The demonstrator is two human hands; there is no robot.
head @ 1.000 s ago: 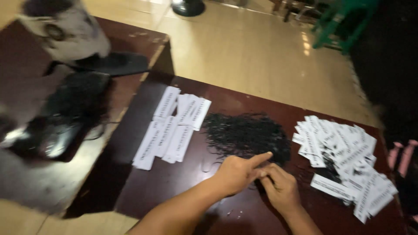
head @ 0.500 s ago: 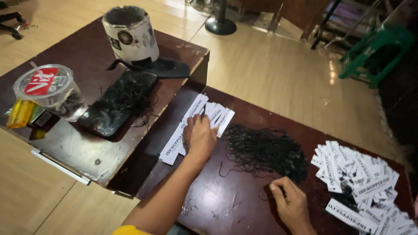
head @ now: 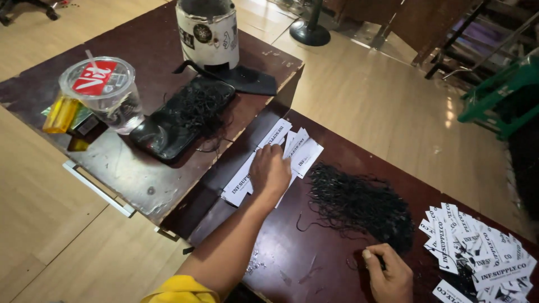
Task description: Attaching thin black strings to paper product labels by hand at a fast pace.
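Observation:
My left hand (head: pixel 270 171) lies flat, palm down, on a small spread of white paper tags (head: pixel 302 152) at the left end of a dark wooden table (head: pixel 314 252). My right hand (head: pixel 389 275) rests near the table's front edge with its fingers curled, beside a tangled heap of thin black strings (head: pixel 359 205); whether it pinches a string I cannot tell. A larger pile of white printed tags (head: pixel 477 252) lies to the right of the strings.
A second dark table (head: pixel 123 163) stands to the left, holding a clear plastic cup with a lid and straw (head: pixel 101 92), a black phone with strings on it (head: pixel 182 118), a yellow lighter (head: pixel 59 112) and a large printed can (head: pixel 208 33). Green furniture (head: pixel 499 95) stands at right.
My left hand left my right hand near the strings, reached to the tags at left and now presses on them. The view swung left and closer.

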